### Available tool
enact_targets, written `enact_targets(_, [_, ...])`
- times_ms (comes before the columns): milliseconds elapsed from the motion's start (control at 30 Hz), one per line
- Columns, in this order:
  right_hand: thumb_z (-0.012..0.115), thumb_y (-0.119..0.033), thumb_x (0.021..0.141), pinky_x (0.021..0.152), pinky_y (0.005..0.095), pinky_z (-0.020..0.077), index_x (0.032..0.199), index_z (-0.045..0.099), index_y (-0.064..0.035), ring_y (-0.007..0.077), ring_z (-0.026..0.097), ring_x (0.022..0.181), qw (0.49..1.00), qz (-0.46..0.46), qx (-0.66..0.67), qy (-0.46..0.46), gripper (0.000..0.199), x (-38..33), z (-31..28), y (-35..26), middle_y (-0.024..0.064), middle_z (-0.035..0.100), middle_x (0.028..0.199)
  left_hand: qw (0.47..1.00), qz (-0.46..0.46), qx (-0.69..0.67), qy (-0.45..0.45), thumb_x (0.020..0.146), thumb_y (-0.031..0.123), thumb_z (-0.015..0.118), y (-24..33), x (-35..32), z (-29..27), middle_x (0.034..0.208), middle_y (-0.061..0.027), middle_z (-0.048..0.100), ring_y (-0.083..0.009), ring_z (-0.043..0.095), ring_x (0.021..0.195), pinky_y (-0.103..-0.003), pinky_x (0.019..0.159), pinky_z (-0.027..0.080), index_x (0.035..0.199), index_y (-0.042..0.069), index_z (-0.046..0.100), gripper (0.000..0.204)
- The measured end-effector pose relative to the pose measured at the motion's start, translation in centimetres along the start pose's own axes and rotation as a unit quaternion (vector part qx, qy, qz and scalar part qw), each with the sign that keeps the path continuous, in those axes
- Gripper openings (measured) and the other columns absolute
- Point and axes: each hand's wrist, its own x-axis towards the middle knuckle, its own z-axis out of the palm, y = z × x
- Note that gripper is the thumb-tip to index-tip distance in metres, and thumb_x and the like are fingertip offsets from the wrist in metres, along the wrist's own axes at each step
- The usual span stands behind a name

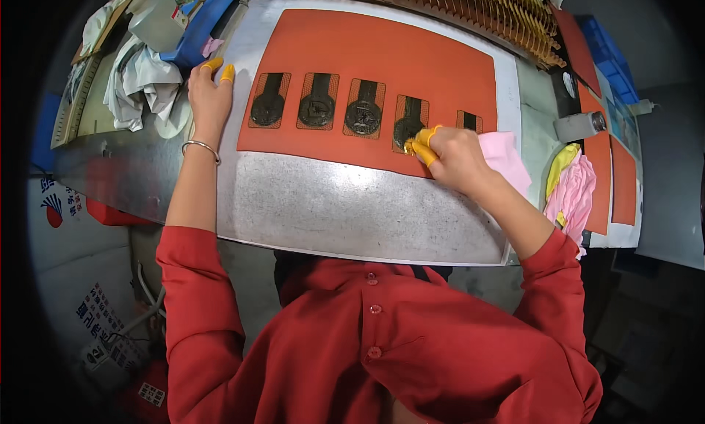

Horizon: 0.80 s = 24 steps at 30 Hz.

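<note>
An orange-red sheet [382, 53] lies on a grey metal plate [330, 200]. Across it runs a row of several dark medal-shaped pieces [363, 117], each a disc with a strap-like bar in a patterned gold-brown rectangle. My right hand [455, 158], yellow cots on its fingertips, pinches at the lower edge of the fourth piece [409, 120]. A small gold-coloured bit shows at those fingertips, too small to make out. The last piece [470, 121] is partly covered by that hand. My left hand [210, 97], also in yellow cots, rests with fingers apart by the plate's left edge.
A rack of thin gold-brown strips [455, 13] spans the far edge. White cloths [143, 86], a blue bin [209, 20] and a translucent container [158, 20] are at left. Right are pink paper [505, 160], a grey bottle [580, 127] and a pink cloth [571, 189].
</note>
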Motion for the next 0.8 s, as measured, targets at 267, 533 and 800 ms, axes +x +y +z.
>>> enact_targets(267, [0.064,-0.014,0.071,0.052,0.0394,0.0449,0.076,0.063,-0.0040,0.0298,0.057,0.058,1.000,-0.017,0.018,-0.019,0.011,-0.4,0.0,0.3,0.0125,0.057,0.064,1.000,-0.011,-0.004,0.000,0.079,0.022,0.061,0.0,-0.1,0.0,0.107,-0.0138,0.056,-0.0304,0.051,0.100,-0.037,0.089,0.039,0.101,0.002,0.062,0.030])
enact_targets(533, [0.062,-0.011,0.074,0.053,0.0393,0.0446,0.076,0.062,-0.0043,0.0288,0.057,0.061,0.997,-0.069,0.034,-0.006,0.007,1.5,0.5,-0.6,0.0111,0.057,0.064,1.000,-0.001,0.023,-0.003,0.080,0.022,0.060,0.0,0.2,0.0,0.108,-0.0129,0.056,-0.0301,0.051,0.101,-0.038,0.088,0.039,0.101,0.003,0.062,0.029])
enact_targets(800, [0.064,-0.012,0.074,0.055,0.0366,0.0466,0.083,0.064,-0.0046,0.0259,0.058,0.063,0.994,-0.095,0.033,-0.044,0.012,0.7,-0.9,1.4,0.0092,0.060,0.069,1.000,-0.003,0.010,0.003,0.079,0.022,0.061,-0.2,-0.1,0.1,0.108,-0.0131,0.056,-0.0298,0.051,0.101,-0.038,0.089,0.039,0.100,0.003,0.063,0.029])
